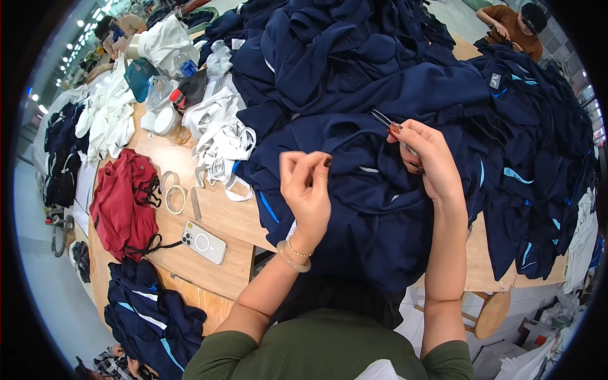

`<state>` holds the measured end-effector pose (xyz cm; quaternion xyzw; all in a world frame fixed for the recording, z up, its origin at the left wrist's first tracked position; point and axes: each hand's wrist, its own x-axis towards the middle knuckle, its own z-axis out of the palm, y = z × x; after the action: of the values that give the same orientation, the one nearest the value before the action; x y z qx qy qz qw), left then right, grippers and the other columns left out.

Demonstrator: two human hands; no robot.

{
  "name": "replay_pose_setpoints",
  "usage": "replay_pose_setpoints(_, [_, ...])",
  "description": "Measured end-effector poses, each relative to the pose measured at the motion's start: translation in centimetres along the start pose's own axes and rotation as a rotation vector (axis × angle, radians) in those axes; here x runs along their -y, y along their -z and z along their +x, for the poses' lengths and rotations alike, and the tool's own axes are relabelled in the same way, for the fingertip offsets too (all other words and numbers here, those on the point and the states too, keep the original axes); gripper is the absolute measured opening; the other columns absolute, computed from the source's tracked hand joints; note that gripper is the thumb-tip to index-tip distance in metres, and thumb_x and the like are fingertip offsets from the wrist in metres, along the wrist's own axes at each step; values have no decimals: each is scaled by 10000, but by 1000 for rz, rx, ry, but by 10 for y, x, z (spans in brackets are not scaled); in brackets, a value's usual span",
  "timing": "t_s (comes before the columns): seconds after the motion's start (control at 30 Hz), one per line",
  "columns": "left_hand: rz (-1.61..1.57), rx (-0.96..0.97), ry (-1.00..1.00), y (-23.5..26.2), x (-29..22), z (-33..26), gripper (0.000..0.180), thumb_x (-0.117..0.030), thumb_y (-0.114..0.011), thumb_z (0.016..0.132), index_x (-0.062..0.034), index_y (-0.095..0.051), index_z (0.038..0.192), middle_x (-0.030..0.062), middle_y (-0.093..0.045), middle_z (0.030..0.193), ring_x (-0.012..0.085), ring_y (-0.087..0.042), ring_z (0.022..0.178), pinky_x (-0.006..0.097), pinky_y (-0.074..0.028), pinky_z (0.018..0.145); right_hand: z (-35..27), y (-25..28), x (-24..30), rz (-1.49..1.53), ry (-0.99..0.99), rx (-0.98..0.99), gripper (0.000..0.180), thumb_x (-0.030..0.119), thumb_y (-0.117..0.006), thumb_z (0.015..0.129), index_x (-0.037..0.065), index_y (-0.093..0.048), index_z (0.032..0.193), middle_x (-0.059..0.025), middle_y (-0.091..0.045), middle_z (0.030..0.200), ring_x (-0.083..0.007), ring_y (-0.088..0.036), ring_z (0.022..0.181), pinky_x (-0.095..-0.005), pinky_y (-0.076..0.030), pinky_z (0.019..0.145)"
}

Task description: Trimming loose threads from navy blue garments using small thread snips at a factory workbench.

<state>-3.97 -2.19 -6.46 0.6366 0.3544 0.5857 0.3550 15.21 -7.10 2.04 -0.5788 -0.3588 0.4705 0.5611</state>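
My right hand (427,155) is closed around a small pair of thread snips (382,118). Two thin metal blades stick out past the thumb and point up to the left. My left hand (305,190), with bracelets at the wrist, is raised with its fingertips drawn together in a pinch. Whether anything thin is between them, I cannot make out. Beneath both hands a navy garment (354,209) lies bunched over the table's near edge and toward my lap. A small white strip (368,170) shows on it between my hands.
Navy garments (354,50) are heaped at the back and right. A maroon garment (125,202), a phone (204,242), tape rolls (175,199) and white straps (221,142) lie on the wooden table (221,218). Another person (516,31) works at the far right; a stool (493,315) stands below.
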Motion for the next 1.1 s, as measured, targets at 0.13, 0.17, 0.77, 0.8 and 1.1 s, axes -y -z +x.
replay_pose_setpoints(0.13, [-344, 101, 314, -14, -20, -25, 79, 4, -595, 930, 26, -638, 992, 62, -661, 944, 64, -604, 709, 158, -434, 562, -1, 2, -2, -6, 31, -12, 258, 255, -600, 944, 14, -624, 855, 70, -395, 561, -6, -302, 480, -202, -207, 453])
replay_pose_setpoints(0.17, [-340, 96, 312, -16, -21, -26, 79, 4, -595, 930, 26, -638, 992, 62, -661, 944, 64, -604, 709, 158, -434, 562, -1, 0, -1, 10, 44, -10, 261, 261, -596, 952, 18, -623, 862, 73, -390, 560, -7, -301, 481, -200, -212, 456])
replay_pose_setpoints(0.77, [-345, 82, 157, -19, -7, -26, 102, 58, -597, 901, 69, -632, 995, 124, -640, 1087, 116, -638, 845, 212, -511, 749, -2, -15, 22, -678, 8, 156, 277, 210, -703, 775, -54, -643, 716, -10, -517, 536, -48, -427, 523, -232, -311, 486])
replay_pose_setpoints(0.8, [-346, 82, 157, -19, -6, -26, 102, 58, -597, 901, 69, -632, 995, 124, -640, 1087, 116, -638, 845, 212, -511, 749, -1, -17, 23, -678, 7, 156, 277, 210, -703, 775, -54, -643, 716, -10, -517, 536, -48, -427, 523, -232, -311, 486])
replay_pose_setpoints(1.1, [-345, 89, 138, -16, -5, -26, 83, 49, -597, 903, 71, -622, 979, 118, -641, 1079, 111, -631, 824, 210, -500, 737, 1, -25, 19, -746, 6, 159, 285, 205, -691, 754, -67, -624, 704, -40, -499, 521, -71, -442, 516, -252, -346, 489])
